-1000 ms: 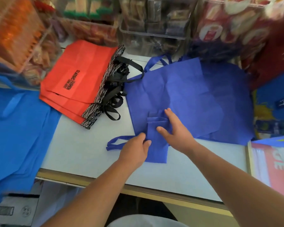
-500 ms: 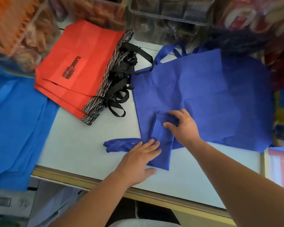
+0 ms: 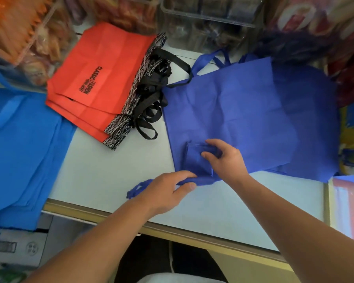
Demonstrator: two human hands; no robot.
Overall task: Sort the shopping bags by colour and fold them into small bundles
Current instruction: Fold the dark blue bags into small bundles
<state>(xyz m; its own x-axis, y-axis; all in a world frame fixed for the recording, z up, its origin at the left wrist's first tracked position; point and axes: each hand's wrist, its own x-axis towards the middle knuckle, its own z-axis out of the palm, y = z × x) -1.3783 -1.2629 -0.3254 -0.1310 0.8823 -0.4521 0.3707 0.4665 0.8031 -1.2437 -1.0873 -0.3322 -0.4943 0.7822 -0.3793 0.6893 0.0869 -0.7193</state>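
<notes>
A small folded bundle of dark blue bag lies on top of a flat pile of dark blue bags on the pale counter. My right hand grips the bundle's right side, thumb and fingers curled round the fabric. My left hand pinches the bundle's lower edge where its handle strap trails out to the left. A stack of red bags with black handles lies at the back left. Light blue bags hang over the counter's left end.
Clear plastic bins of packaged goods line the back of the counter. Printed bags and packages crowd the right side. The counter's wooden front edge runs below my arms, with cartons beneath at the left.
The bundle has been folded shorter, its lower end brought up. My left hand went from pressing flat on it to pinching its lower edge. My right hand's fingers curled tighter on the bundle.
</notes>
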